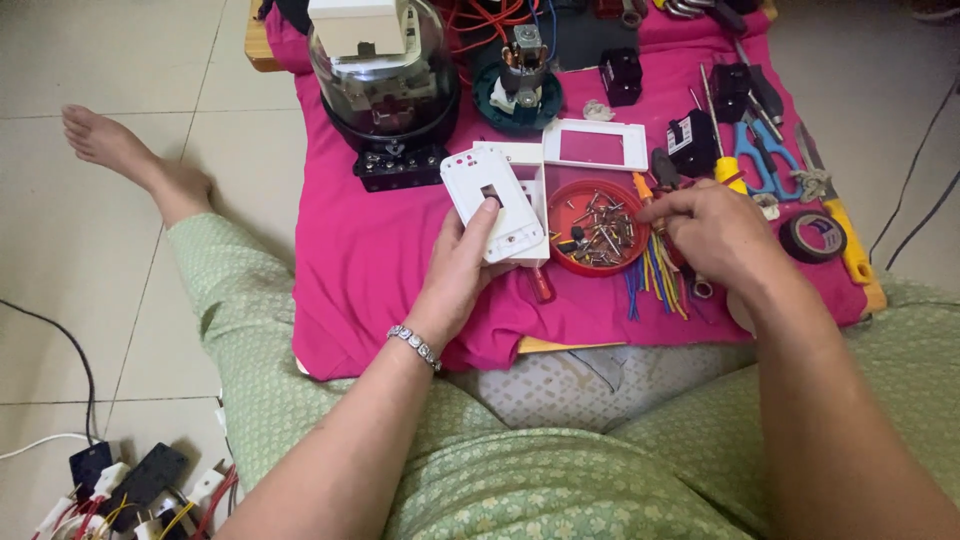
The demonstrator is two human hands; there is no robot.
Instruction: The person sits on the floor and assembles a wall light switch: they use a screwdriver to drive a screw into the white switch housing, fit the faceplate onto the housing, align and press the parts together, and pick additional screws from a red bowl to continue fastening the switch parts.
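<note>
left hand (462, 268) grips white switch plate (493, 200) over pink cloth (370, 260); right hand (715, 235), fingers pinched, reaches red dish of screws (598, 228); coloured wires (655, 275), blue scissors (765, 155), tape roll (812, 237) crowd right edge; left cloth bare.

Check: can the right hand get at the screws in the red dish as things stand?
Probably yes. The right hand sits at the dish's right rim, fingertips nearly over the screws. The dish is open-topped, nothing lies between, and the left hand's white plate stays left of it.
</note>
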